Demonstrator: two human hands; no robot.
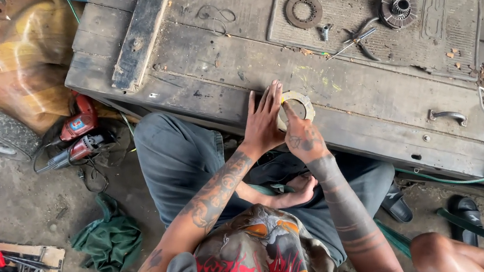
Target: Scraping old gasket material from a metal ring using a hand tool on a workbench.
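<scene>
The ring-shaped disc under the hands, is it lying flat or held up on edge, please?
Flat: the ring-shaped disc lies face-up on the wooden workbench, left hand and right hand on it.

A ring-shaped disc lies on the near edge of a wooden workbench, between the left hand and right hand. Farther back on a mat lie another ring, pliers and a gear hub. A power drill lies on the floor, left of the person's knee

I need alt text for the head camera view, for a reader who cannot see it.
Two tattooed hands, left hand and right hand, hold a flat metal ring at the edge of a worn wooden workbench, where more metal discs lie.
</scene>
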